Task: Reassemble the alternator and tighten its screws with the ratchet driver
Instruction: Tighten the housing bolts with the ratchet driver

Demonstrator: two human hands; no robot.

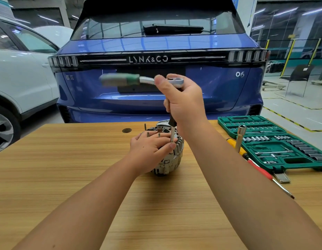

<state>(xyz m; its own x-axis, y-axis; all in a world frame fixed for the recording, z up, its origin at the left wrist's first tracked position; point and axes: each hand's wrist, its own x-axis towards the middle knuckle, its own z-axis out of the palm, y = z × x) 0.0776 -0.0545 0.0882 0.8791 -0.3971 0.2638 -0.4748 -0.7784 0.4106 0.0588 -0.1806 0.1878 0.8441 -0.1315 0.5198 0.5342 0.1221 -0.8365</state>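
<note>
This is a car workshop or service bay. Straight beyond the raised right hand [183, 103] stands a blue car [156, 87] with its rear facing the wooden tabletop [66, 159], and a white car [21, 78] is parked far to that hand's left. To its right, an open green socket set case [275, 141] lies on the tabletop, with a red-handled screwdriver [261, 170] beside it. Further right, yellow posts [290, 53], glass partitions and striped floor markings [286, 120] divide the hall.

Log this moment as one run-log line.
left hand steadies alternator | right hand grips ratchet driver | extension on screw | table
</note>
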